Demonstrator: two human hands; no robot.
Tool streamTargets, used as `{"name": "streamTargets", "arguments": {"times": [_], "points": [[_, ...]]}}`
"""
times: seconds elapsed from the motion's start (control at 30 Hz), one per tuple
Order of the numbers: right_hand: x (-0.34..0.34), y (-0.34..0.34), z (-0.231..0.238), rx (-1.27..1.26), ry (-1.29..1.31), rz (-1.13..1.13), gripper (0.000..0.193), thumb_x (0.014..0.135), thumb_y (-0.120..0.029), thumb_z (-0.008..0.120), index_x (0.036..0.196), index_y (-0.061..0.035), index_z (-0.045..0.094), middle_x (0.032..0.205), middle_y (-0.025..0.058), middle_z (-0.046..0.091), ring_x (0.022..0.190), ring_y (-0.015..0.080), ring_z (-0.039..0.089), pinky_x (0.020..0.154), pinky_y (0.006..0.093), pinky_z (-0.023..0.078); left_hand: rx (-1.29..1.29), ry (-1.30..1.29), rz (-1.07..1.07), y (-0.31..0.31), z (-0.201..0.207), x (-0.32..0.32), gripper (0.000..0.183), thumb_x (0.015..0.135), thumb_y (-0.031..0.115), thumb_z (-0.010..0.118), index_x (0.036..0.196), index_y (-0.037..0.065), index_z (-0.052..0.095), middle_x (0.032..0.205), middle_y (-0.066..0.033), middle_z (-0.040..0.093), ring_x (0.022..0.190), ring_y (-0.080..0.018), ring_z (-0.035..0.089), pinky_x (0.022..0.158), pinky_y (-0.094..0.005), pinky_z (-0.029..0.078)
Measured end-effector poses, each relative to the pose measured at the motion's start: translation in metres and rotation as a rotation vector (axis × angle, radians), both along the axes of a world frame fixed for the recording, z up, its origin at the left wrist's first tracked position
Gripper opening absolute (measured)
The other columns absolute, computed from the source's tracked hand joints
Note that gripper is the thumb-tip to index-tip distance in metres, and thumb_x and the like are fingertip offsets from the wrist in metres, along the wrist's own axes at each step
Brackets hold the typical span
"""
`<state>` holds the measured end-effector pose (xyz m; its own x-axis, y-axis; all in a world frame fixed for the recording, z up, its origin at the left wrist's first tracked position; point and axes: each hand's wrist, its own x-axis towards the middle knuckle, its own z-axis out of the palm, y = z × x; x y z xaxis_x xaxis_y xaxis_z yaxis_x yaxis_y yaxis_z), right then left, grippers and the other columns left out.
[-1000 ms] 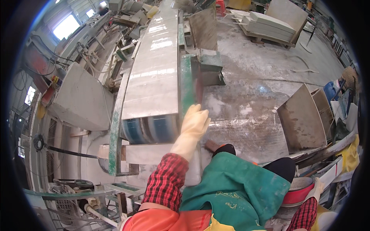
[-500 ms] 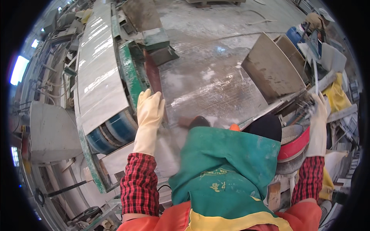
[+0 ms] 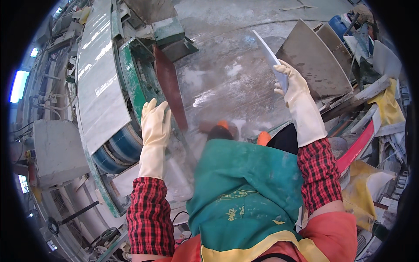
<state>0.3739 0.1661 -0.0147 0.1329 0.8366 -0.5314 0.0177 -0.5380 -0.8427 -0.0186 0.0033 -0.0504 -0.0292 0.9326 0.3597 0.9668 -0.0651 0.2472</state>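
My right hand [image 3: 297, 94], in a cream rubber glove, grips the near end of a thin white flat strip [image 3: 267, 51], seen nearly edge-on. The strip points up and away over the wet floor; its material is hard to make out. My left hand [image 3: 154, 124], gloved alike, is held out with fingers extended and nothing in it, close to the green machine frame [image 3: 133, 78]. Left of that hand, a long glossy pale slab [image 3: 101, 83] lies along the conveyor, its near end above a blue roller [image 3: 120, 148]. I cannot tell whether the left fingers touch the frame.
Large grey-brown panels [image 3: 307, 56] lean at the right. Beyond them are offcuts, a yellow cloth [image 3: 388, 107] and a blue container [image 3: 338, 27], with another person partly visible. A red curved band [image 3: 355, 150] lies right of my right forearm. A reddish-brown board [image 3: 170, 85] stands beside the conveyor.
My right hand has swung from the far right inward and forward, carrying the white strip over the floor. My left hand has shifted slightly left, and the view has moved a little.
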Motion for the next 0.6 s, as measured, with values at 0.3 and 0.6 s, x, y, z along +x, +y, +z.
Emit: {"name": "streamTargets", "arguments": {"times": [0.3, 0.6], "points": [[-0.002, 0.0, 0.002, -0.035, 0.061, -0.086, 0.069, 0.071, -0.037, 0.081, 0.136, -0.0253, 0.062, 0.136, 0.0071, 0.055, 0.094, 0.0243, 0.057, 0.082, 0.0377, 0.052, -0.113, 0.046, 0.035, 0.0, 0.004, 0.002, 0.028, 0.092, 0.015, 0.067, 0.119, 0.007, 0.067, 0.126, -0.0244, 0.062, 0.128, -0.042, 0.052, 0.116, -0.0486, 0.034], [-0.003, 0.008, 0.002, -0.006, 0.124, -0.074, 0.064, 0.073, -0.033, 0.079, 0.135, -0.0221, 0.063, 0.14, 0.01, 0.055, 0.106, 0.0306, 0.057, 0.084, 0.0406, 0.053, -0.063, 0.086, -0.013, 0.006, 0.001, 0.005, 0.024, 0.092, 0.012, 0.066, 0.114, 0.004, 0.067, 0.112, -0.0184, 0.069, 0.124, -0.0394, 0.056, 0.114, -0.0509, 0.036]]}}
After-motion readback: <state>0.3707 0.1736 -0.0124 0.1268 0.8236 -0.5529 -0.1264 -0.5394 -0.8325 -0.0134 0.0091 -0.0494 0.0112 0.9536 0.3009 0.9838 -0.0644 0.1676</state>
